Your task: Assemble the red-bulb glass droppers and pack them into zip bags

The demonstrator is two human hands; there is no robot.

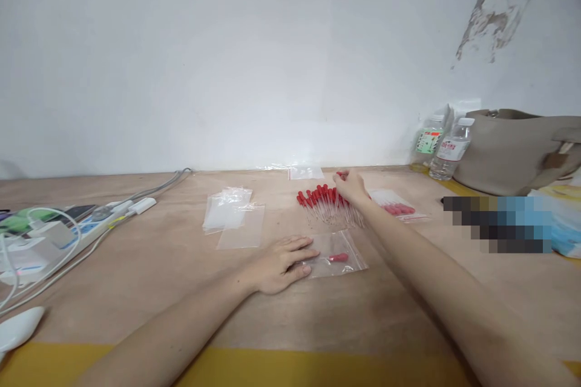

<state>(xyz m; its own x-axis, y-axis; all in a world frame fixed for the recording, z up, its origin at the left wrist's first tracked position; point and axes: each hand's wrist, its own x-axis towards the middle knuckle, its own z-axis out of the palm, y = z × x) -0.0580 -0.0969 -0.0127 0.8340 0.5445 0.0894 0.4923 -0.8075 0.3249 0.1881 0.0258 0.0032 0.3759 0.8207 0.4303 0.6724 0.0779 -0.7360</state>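
My left hand [284, 265] lies with fingers spread on the near end of a clear zip bag [318, 267]. A red-bulbed dropper [338, 257] shows inside that bag, its tube partly hidden. Farther back, my right hand [353, 186] pinches the red bulb of a dropper [340, 175] above the right side of a pile of droppers [320, 196]. The pile's red bulbs point toward the wall and its thin clear tubes toward me. Just right of the pile, partly behind my right forearm, is a bag of droppers [399, 209].
Flat clear bags [231, 211] are stacked left of the pile; another bag [306, 173] lies by the wall. A power strip [97, 224] with cables is at the left, above a white spoon-like object [20, 326]. Bottles [451, 148] and a grey handbag [512, 151] stand back right.
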